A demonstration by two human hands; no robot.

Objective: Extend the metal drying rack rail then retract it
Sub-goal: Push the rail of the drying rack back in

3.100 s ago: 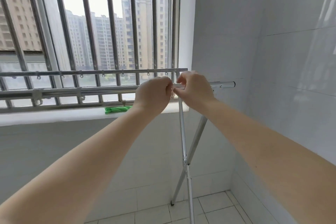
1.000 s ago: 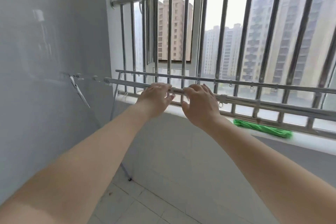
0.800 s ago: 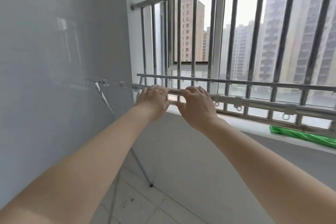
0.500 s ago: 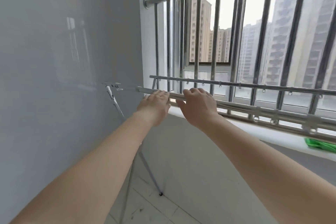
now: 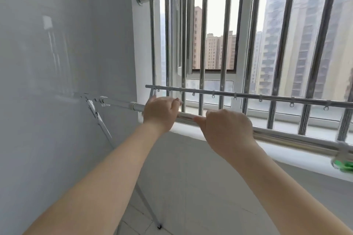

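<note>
A shiny metal drying rack rail (image 5: pixel 188 116) runs from the left wall across to the lower right, in front of the window. Its thinner inner tube (image 5: pixel 118 104) sticks out to the left and ends near the wall at a white collar. My left hand (image 5: pixel 161 110) is closed over the rail near that joint. My right hand (image 5: pixel 227 129) grips the thicker tube a little farther right, thumb along the rail. A second, thinner rack rail (image 5: pixel 248 95) with small hooks runs behind, higher up.
The grey wall (image 5: pixel 57 63) stands close on the left. The rack's crossed legs (image 5: pixel 103 126) go down to the tiled floor (image 5: pixel 145 221). Vertical window bars (image 5: pixel 225 44) and the white sill (image 5: pixel 286 158) lie behind the rail. Something green (image 5: pixel 343 164) lies on the sill at far right.
My view has swung from the rack's right end to its left end. Both hands have closed on the rail and moved apart, and more of the inner tube shows at the left.
</note>
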